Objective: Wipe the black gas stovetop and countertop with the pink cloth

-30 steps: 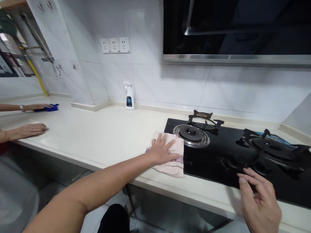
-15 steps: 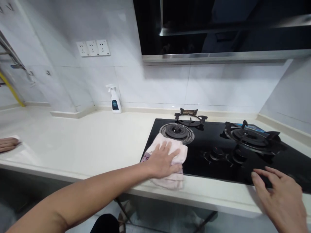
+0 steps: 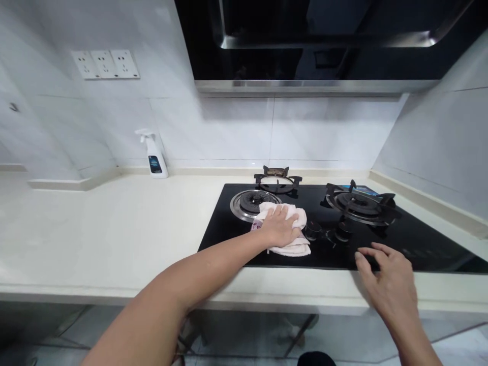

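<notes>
My left hand (image 3: 281, 226) presses down on a pale pink cloth (image 3: 294, 250), fingers partly spread over it. The folded cloth lies on the black glass gas stove (image 3: 217, 241), between the left burner (image 3: 244, 204) and the control knobs (image 3: 313, 230), and covers the burner's front right edge. The left burner's pan support (image 3: 280, 185) is off it, set down behind. Over the stove's front edge hovers my right hand (image 3: 392, 282), its fingers loosely curved, thumb apart, nothing in it.
A white spray bottle (image 3: 155, 157) stands against the back wall, left of the stove. The right burner (image 3: 360, 203) carries its pan support. A black range hood (image 3: 305, 56) hangs low above. The pale counter (image 3: 114, 229) extends to the left.
My left hand has slid the cloth rightward from the stove's front left edge toward the knobs. The view has swung right, and another hand at the far left has left it.
</notes>
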Available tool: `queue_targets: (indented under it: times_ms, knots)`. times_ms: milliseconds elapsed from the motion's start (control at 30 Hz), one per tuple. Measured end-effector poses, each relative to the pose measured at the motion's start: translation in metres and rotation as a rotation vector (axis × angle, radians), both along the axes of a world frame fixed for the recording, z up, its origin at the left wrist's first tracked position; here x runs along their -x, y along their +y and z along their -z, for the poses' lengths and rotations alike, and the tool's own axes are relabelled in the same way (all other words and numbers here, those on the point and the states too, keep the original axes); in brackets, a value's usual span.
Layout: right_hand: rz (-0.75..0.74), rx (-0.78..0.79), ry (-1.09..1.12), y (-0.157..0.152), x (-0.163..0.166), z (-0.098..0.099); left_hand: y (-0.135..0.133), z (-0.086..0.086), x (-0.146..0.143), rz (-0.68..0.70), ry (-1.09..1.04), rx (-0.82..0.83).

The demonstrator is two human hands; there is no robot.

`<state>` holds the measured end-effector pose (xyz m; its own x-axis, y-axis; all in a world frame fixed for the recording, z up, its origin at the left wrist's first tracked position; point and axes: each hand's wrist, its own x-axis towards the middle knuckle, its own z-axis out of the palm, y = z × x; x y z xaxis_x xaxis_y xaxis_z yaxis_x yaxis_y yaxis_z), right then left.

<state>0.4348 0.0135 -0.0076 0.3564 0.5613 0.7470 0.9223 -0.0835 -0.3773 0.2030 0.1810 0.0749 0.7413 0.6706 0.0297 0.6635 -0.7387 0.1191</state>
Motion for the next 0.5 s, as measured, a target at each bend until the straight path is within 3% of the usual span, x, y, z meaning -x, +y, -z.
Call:
queue_targets:
  times_ms: [167, 500]
  knots:
    - [0.026, 0.005, 0.049, -0.002, -0.002, -0.002, 0.008, -0.003, -0.016, 0.042, 0.012, 0.013]
    - [0.033, 0.053, 0.006, 0.0, -0.013, 0.005, -0.032, -0.001, 0.024, 0.138, 0.031, 0.05]
